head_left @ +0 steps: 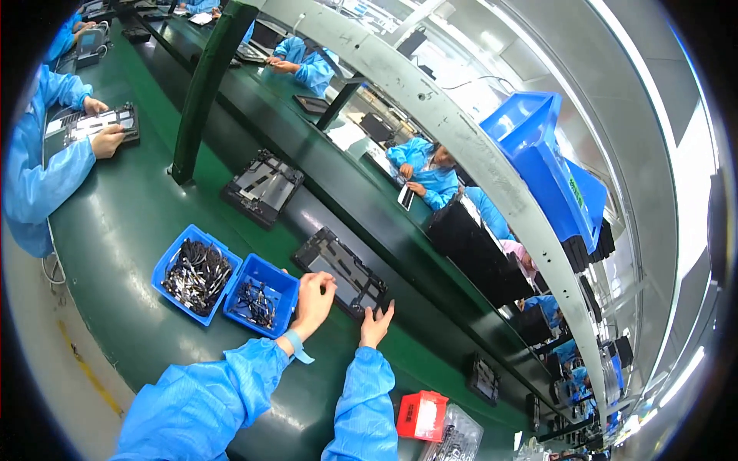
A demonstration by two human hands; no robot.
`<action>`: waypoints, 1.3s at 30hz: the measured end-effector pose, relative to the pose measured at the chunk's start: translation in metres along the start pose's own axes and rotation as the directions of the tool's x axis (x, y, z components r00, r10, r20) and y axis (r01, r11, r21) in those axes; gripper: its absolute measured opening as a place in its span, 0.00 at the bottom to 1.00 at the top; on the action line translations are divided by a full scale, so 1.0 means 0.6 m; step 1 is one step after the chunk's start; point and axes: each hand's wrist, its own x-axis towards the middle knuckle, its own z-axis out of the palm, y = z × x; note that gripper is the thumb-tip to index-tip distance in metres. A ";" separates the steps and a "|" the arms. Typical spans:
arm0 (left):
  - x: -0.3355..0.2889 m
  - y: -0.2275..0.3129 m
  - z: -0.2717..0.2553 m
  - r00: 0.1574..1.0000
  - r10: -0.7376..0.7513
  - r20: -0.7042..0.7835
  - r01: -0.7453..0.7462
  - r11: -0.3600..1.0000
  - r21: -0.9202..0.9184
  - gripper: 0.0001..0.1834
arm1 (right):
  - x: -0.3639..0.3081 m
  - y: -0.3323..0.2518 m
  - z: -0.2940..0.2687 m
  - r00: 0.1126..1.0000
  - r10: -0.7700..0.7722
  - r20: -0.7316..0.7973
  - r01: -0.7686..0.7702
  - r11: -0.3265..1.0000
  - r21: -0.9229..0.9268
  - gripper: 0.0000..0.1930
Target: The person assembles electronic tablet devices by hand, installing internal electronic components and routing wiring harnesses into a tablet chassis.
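The one camera is worn on a head, above and behind the bare fingers (389, 311), and looks down past them. It is close to the blue cloth sleeves (219, 392) behind the fingers. Its wide, round view bends the long grey metal beam (453, 115) high beyond the fingers.

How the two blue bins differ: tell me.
The left bin is heaped with small parts; the right bin holds far fewer. The right bin is nearer the left hand; the left bin is farther away. Both are blue, open-topped and on the green table.
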 end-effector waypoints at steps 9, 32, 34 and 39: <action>0.076 -0.056 0.021 0.990 0.080 -0.113 -0.070 0.993 0.096 0.05 | 0.006 0.002 -0.027 1.000 -0.019 0.018 0.008 0.873 0.488 0.45; -0.236 0.236 -0.321 0.345 -0.331 0.878 0.471 0.871 0.144 0.10 | -0.079 -0.103 -0.181 0.820 -0.333 0.465 0.467 0.860 -0.208 0.18; -0.232 0.212 -0.323 0.473 -0.352 0.808 0.462 0.880 0.113 0.10 | -0.146 -0.177 -0.180 0.772 -0.330 0.544 0.416 0.908 -0.040 0.17; -0.220 0.200 -0.299 0.461 -0.386 0.799 0.479 0.866 0.141 0.10 | -0.283 -0.256 -0.209 0.555 -0.312 0.771 0.414 0.908 0.068 0.17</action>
